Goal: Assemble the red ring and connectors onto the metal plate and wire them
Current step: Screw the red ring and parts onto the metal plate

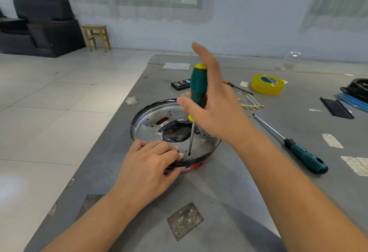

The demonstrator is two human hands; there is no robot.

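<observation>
Head view: metal plate (151, 126) sits on counter (219, 202) atop red ring (196, 167). Left hand (147, 164) grips the near rim, steadying it. Right hand (211, 100), fingers spread, thumb against upright screwdriver (198, 88), likely re-gripping; tip seated in rim screw (188, 157).

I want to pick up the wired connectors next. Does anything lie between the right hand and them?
Nothing visible blocks the way. The connectors lie on the table just beyond the right hand, with only bare tabletop between. The hand itself is against the upright screwdriver.
</observation>
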